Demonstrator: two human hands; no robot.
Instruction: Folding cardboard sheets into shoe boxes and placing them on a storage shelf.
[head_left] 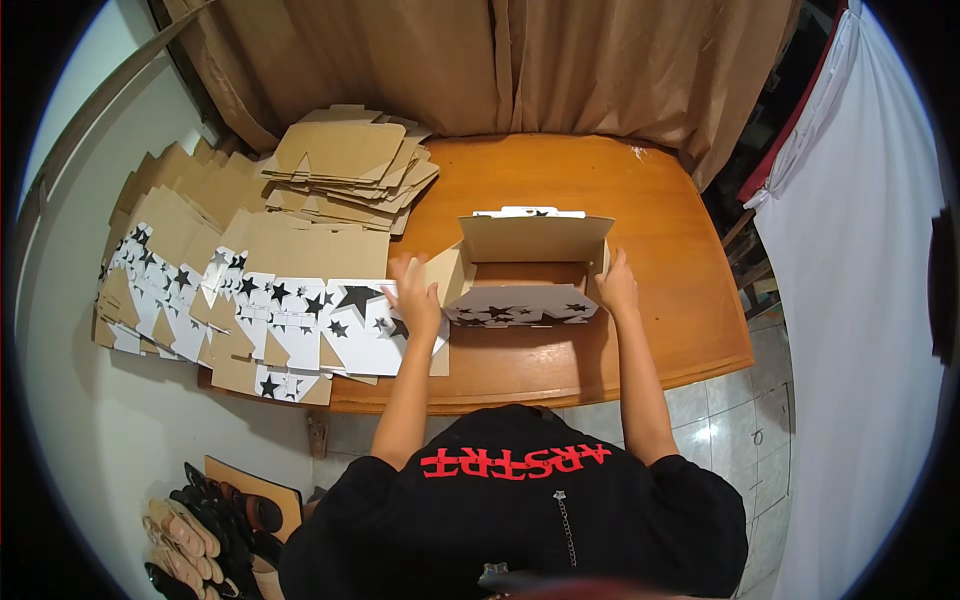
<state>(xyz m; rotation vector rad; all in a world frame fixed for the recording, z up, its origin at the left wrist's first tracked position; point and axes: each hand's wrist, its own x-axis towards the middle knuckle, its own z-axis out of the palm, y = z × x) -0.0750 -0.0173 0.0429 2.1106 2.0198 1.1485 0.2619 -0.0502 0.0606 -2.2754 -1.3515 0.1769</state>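
Note:
A partly folded cardboard box stands on the wooden table in front of me. Brown shows on its inner walls, and its white near side carries black stars. Through the middle I can see the tabletop, so its bottom is not closed. My left hand is beside the box's left side flap, which slants outward; its fingers are spread and hold nothing. At the opposite end, my right hand grips the right wall of the box, with part of its fingers hidden behind the cardboard.
Flat star-printed cardboard blanks overlap across the table's left side. Behind them is a stack of plain brown blanks. The wooden table has a curved right edge. Brown curtains hang behind it, a white cloth at right. Shoes lie on the floor at lower left.

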